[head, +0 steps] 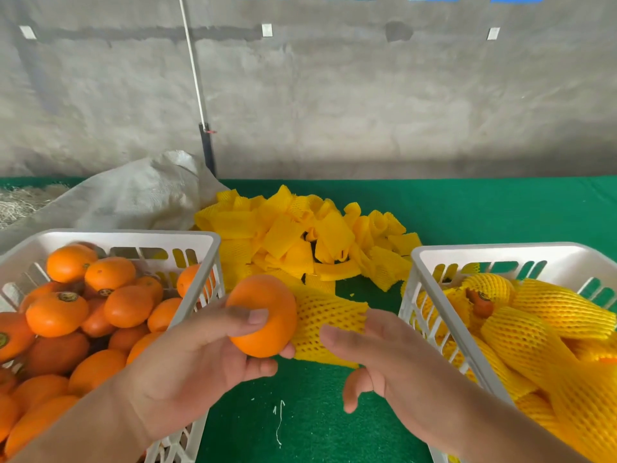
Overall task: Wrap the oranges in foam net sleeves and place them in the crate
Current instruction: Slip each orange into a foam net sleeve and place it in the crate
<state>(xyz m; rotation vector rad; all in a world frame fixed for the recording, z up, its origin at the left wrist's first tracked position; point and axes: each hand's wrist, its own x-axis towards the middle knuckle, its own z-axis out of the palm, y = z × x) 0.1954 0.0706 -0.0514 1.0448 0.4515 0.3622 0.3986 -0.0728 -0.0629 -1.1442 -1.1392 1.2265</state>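
Both my forearms reach over the green felt table. My left hand grips a round bare orange, touching the yellow foam net sleeve that my right hand holds with fingers loosely extended, between two white plastic crates.

Orange in left hand, sleeve alongside

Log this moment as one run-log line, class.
left hand: holds bare orange | right hand: holds foam net sleeve | sleeve beside orange, not on | right crate: wrapped oranges
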